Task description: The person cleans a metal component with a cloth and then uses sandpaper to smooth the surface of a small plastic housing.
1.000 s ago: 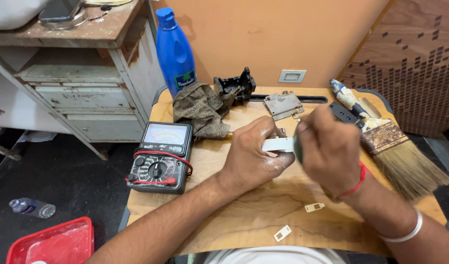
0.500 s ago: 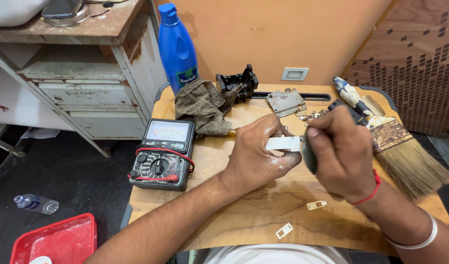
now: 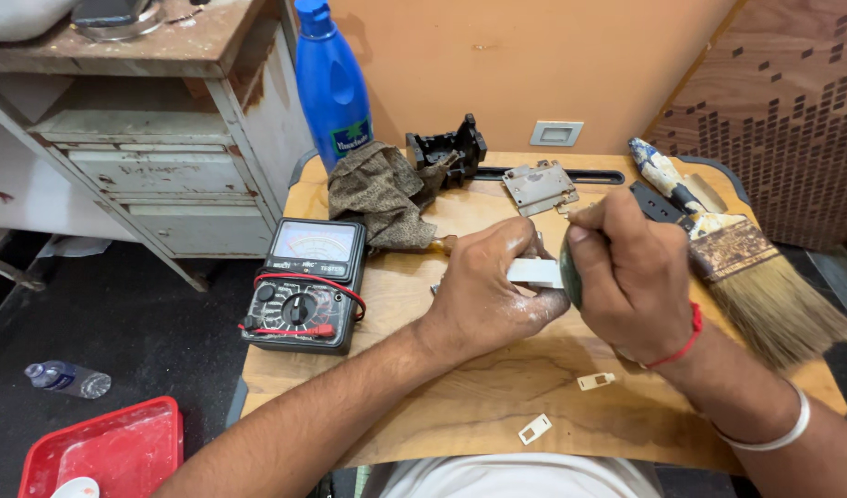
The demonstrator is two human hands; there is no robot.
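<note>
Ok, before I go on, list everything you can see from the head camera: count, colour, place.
wooden board: 1, tan, work surface under the hands
white part: 1, white, held in left hand
multimeter: 1, black with red lead, board's left edge
cloth: 1, brown, behind multimeter
blue bottle: 1, blue, far left against wall
black housing: 1, black, far edge
metal plate: 1, grey, far centre
paintbrush: 1, pale bristles, right side
small white clips: 2, white, near edge
red tray: 1, red, floor left
plastic bottle: 1, clear, floor
left hand: grips white part
right hand: grips a dark green tool against the part
</note>
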